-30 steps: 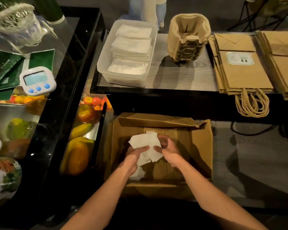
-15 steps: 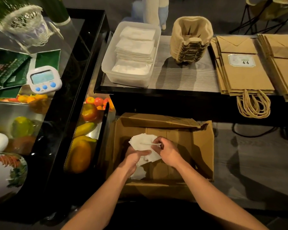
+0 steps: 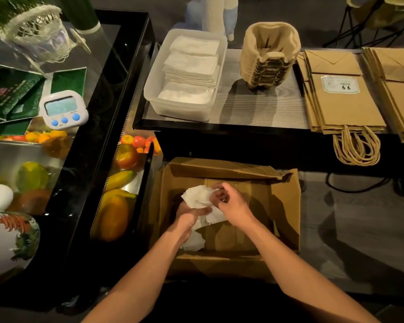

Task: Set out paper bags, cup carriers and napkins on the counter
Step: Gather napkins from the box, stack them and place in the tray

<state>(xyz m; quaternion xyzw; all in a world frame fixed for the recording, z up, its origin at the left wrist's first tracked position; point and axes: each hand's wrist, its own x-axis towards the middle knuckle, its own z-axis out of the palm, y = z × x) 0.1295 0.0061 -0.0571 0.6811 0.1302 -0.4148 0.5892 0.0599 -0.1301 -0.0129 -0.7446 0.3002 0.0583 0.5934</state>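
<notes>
While both hands are down inside the cardboard box point(image 3: 287, 206) on the floor, they hold a fanned bunch of white napkins point(image 3: 196, 197) between them. The left hand point(image 3: 188, 217) grips the bunch from below, thumb laid across its front. The right hand point(image 3: 232, 203) has its fingers curled over the upper right edge, pinching the paper. A few loose napkins point(image 3: 193, 242) lie in the bottom of the box under the left wrist.

Just beyond the box stands the counter point(image 3: 254, 108), and on it a clear plastic tub point(image 3: 153, 89) holds three stacks of napkins point(image 3: 193, 66) in a row. Beside the tub to the right sits a nested pile of pulp cup carriers point(image 3: 269, 59). Right of that lie flat brown paper bags point(image 3: 343, 106), their twisted handles hanging over the counter's front edge. Another pile of bags point(image 3: 401, 89) lies at the far right. Off to the left, a white kitchen timer point(image 3: 63, 109) rests on a glass case point(image 3: 126, 73) with fruit point(image 3: 116, 213) inside.
</notes>
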